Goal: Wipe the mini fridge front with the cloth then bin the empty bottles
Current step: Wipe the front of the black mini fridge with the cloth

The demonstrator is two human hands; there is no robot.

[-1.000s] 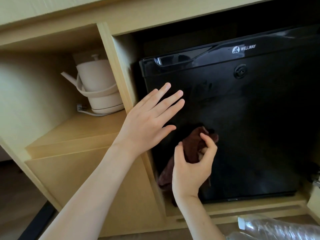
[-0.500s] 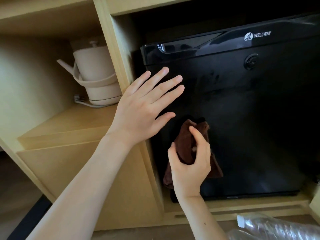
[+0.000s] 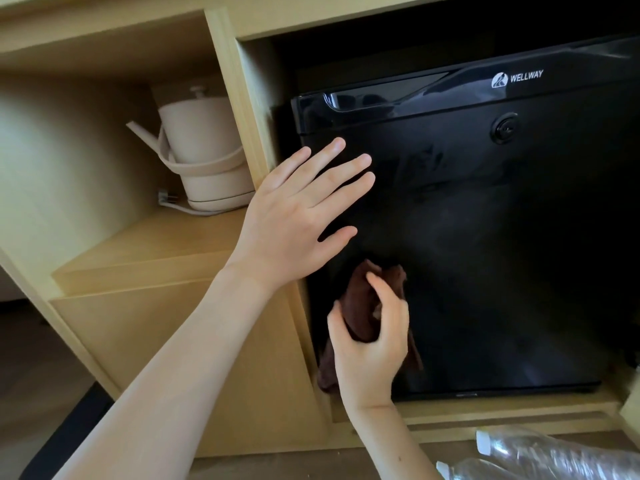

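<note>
Brown cloth [image 3: 358, 301] gripped by right fingers [image 3: 382, 289], left fingers [image 3: 334, 176] spread; one fridge [image 3: 502, 254], two bottles [image 3: 543, 453].

The mini fridge [image 3: 485, 237] front is glossy black plastic, smooth enough to mirror light and show smudges. The cloth [image 3: 360, 306] is dark brown, soft and matt with a fuzzy nap. The cabinet [image 3: 173, 323] is pale matt wood-grain. The kettle [image 3: 204, 147] is smooth cream plastic. The bottles [image 3: 554, 455] are clear, crinkled, shiny plastic.
</note>
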